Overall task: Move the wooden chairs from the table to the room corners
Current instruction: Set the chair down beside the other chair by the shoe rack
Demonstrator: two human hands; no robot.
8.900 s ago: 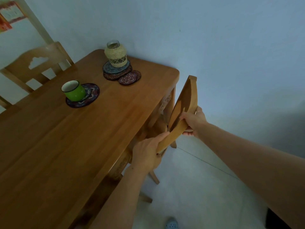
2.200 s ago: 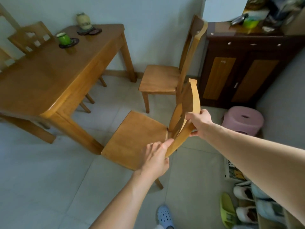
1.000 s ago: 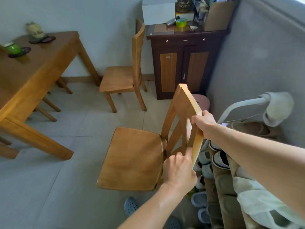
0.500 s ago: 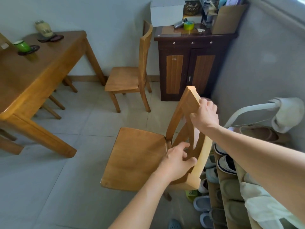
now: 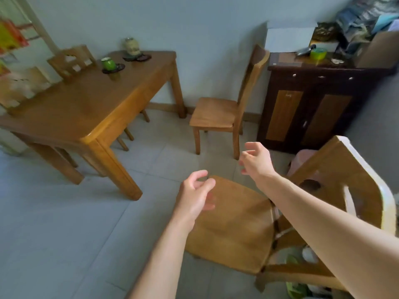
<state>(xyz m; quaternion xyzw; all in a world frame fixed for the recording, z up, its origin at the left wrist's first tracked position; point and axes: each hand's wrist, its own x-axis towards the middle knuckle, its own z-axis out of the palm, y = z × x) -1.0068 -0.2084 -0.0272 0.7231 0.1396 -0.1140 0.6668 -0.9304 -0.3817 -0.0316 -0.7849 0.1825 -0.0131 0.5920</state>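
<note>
I read this as the release step: my left hand [image 5: 197,196] and right hand [image 5: 257,159] hang loosely spread and empty above the near wooden chair [image 5: 233,223], which stands on the floor at lower right, with its back toward the right-hand wall. A second chair [image 5: 216,115] stands beside the dark cabinet [image 5: 313,104]. The next move calls for a reach to the chair [image 5: 71,61] at the table [image 5: 86,100], gripping its backrest with both hands.
</note>
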